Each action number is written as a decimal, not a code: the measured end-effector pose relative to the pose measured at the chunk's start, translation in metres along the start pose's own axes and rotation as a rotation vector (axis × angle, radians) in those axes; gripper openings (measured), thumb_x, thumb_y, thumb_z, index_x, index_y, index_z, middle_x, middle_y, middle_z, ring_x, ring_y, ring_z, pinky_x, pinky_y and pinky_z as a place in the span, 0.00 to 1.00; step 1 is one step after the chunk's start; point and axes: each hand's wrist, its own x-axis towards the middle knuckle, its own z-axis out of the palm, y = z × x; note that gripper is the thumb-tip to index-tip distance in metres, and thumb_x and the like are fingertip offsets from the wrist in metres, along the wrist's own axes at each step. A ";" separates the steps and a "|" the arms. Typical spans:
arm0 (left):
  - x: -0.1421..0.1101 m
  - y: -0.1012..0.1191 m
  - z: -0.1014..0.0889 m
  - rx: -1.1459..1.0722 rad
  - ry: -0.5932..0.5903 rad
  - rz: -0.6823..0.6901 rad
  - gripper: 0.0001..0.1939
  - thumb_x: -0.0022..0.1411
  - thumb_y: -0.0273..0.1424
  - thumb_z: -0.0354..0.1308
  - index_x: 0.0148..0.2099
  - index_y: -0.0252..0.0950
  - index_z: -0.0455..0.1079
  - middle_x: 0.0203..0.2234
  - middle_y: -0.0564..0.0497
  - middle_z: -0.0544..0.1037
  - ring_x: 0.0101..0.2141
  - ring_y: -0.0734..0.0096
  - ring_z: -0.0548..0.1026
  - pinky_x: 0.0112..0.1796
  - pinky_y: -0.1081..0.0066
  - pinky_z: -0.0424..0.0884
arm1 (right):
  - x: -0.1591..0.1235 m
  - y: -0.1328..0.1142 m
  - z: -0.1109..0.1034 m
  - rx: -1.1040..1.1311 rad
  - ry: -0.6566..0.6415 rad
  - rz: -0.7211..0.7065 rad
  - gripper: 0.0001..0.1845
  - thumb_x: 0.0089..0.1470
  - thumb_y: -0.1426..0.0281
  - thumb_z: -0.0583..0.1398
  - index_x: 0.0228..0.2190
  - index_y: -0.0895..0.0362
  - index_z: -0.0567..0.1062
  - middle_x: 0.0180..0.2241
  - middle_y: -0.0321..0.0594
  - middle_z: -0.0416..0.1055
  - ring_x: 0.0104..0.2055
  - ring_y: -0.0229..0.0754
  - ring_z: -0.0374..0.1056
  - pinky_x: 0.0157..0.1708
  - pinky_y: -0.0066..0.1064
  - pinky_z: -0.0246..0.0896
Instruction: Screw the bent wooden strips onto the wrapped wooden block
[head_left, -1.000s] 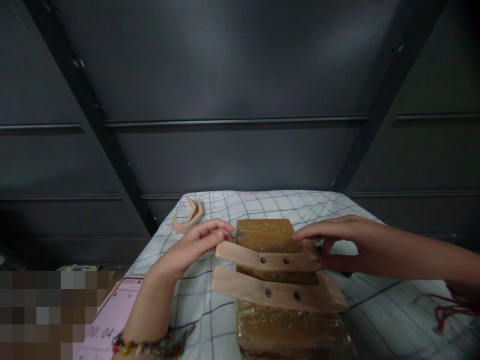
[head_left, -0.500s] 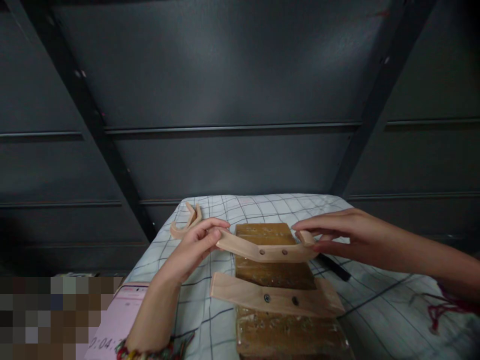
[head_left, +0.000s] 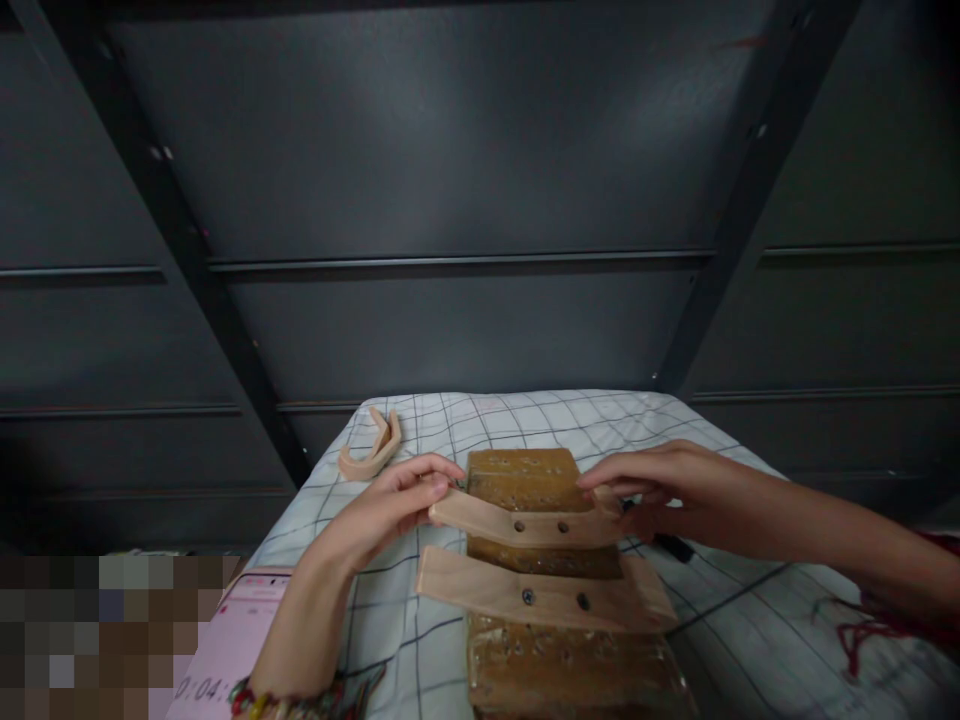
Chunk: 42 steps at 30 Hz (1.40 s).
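Wood, pale: upper slat — curved, two open holes near its middle, lying crosswise on the board at the scene's centre.
Left hand: fingertips pinching the upper slat's 9 o'clock end, thumb on the near edge.
Right hand: fingers curled over the upper slat's 3 o'clock end, gripping it from above.
Lower slat: same shape, just at 6 o'clock of the upper one, two dark screws in its holes; it sits flat on the board, untouched.
Board: brown, rough and pitted, long axis running 12 to 6 o'clock, resting on the checked sheet.
Handling, judged: upper slat looks light and stiff, smooth-sanded so a little slippery; thin at the tips, so likely to split if bent. Best held at both ends, as now, leaving the holes clear.
Hook piece: another curved wood part, at 10 o'clock of the board, well apart from both hands.
Dark tool: partly hidden under the right hand — kind cannot be told.
Phone: pink screen with a timer, at 8 o'clock.
Bracelet: beaded, on the left wrist.
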 end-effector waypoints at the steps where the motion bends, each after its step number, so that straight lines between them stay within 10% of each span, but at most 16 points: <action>1: 0.000 -0.001 0.000 -0.019 -0.005 -0.014 0.15 0.46 0.37 0.61 0.34 0.34 0.66 0.25 0.54 0.63 0.25 0.80 0.60 0.25 0.79 0.56 | 0.000 -0.002 0.000 0.014 -0.010 0.003 0.12 0.50 0.73 0.54 0.39 0.58 0.68 0.31 0.39 0.71 0.30 0.38 0.66 0.27 0.27 0.60; 42: -0.002 -0.010 -0.003 -0.030 -0.040 0.140 0.13 0.53 0.37 0.57 0.40 0.36 0.66 0.28 0.53 0.64 0.28 0.79 0.62 0.28 0.80 0.57 | -0.004 -0.001 -0.003 0.015 -0.047 0.041 0.16 0.51 0.68 0.54 0.44 0.53 0.66 0.36 0.37 0.71 0.37 0.40 0.66 0.35 0.29 0.59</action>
